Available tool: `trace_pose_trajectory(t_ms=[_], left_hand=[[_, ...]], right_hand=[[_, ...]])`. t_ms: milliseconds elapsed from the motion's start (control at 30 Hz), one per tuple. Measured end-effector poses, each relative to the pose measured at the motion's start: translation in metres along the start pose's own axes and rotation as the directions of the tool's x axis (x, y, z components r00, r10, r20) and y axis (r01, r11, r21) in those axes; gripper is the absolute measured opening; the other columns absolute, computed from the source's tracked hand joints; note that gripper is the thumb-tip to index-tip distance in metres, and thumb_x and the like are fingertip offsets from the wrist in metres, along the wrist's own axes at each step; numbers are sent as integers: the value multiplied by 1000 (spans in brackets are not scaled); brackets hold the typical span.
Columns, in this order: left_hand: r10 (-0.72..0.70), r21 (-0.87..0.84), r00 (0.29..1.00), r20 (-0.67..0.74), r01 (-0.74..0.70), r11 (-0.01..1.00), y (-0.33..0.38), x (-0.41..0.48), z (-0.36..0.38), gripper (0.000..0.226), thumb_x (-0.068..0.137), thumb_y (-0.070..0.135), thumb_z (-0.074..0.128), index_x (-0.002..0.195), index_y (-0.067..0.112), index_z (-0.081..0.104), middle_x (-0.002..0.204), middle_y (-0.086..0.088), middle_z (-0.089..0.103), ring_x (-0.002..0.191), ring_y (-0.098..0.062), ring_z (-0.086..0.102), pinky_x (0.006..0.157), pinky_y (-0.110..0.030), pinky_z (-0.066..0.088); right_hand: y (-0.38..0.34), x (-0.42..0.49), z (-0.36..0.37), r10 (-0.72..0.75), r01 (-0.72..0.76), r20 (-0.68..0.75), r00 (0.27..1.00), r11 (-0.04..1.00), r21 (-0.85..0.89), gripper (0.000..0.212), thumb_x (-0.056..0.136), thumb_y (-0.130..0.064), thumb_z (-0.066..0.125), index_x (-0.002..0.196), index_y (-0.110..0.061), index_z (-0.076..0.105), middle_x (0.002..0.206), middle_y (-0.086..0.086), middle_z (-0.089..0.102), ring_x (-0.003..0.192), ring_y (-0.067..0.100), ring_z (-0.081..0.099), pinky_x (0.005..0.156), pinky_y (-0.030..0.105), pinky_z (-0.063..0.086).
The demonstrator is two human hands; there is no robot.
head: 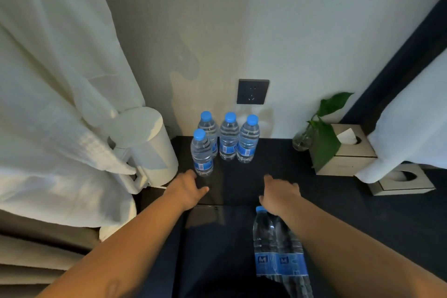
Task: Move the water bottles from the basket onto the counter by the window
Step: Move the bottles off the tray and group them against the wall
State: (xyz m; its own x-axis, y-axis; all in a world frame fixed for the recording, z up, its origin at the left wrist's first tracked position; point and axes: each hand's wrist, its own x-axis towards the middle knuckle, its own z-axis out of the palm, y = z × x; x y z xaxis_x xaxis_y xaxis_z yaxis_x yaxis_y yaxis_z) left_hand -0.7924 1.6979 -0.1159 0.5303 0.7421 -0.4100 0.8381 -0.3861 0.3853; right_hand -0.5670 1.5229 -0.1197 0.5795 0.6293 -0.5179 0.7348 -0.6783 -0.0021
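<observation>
Here, four water bottles (227, 138) are standing upright on the dark counter (326, 201) near the wall, three in a row and the front-left bottle (201, 152) just before them. The left hand (187, 189) is hovering just beside this front bottle, fingers loosely spread and holding nothing. The right hand (280, 192) is also empty, half open above the counter. Two more bottles (275, 249) are showing below the right forearm; I cannot tell if they are sitting in the basket, because it is not visible. In my judgement the risk is the left hand: if it is moving sideways, it may knock the front bottle into the row behind.
</observation>
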Motion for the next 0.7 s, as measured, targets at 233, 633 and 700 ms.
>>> trace_pose_trajectory(t_ms=[233, 633, 700], left_hand=[[137, 53, 972, 190, -149, 987, 34, -29, 67, 37, 92, 56, 60, 111, 24, 64, 112, -1, 69, 105, -20, 64, 86, -30, 49], [-7, 75, 981, 195, -8, 997, 136, -32, 128, 72, 84, 80, 42, 96, 13, 68, 85, -5, 63, 83, -27, 62, 70, -35, 44], [-54, 43, 985, 165, 48, 998, 141, -31, 133, 70, 82, 79, 49, 101, 15, 68, 89, -5, 64, 83, -26, 62, 68, -34, 45]], right_hand=[[41, -21, 53, 35, -34, -28, 999, 999, 31, 56, 91, -56, 56, 136, -23, 55, 129, 5, 52, 117, 28, 51, 91, 44, 47], [49, -14, 38, 219, -239, 141, 965, 961, 140, 47, 82, -71, 61, 82, -24, 60, 79, 1, 65, 68, 21, 63, 60, 34, 50], [49, -6, 32, 204, -231, 185, 961, 964, 135, 41, 81, -62, 69, 86, -22, 64, 82, 3, 66, 72, 23, 65, 67, 37, 54]])
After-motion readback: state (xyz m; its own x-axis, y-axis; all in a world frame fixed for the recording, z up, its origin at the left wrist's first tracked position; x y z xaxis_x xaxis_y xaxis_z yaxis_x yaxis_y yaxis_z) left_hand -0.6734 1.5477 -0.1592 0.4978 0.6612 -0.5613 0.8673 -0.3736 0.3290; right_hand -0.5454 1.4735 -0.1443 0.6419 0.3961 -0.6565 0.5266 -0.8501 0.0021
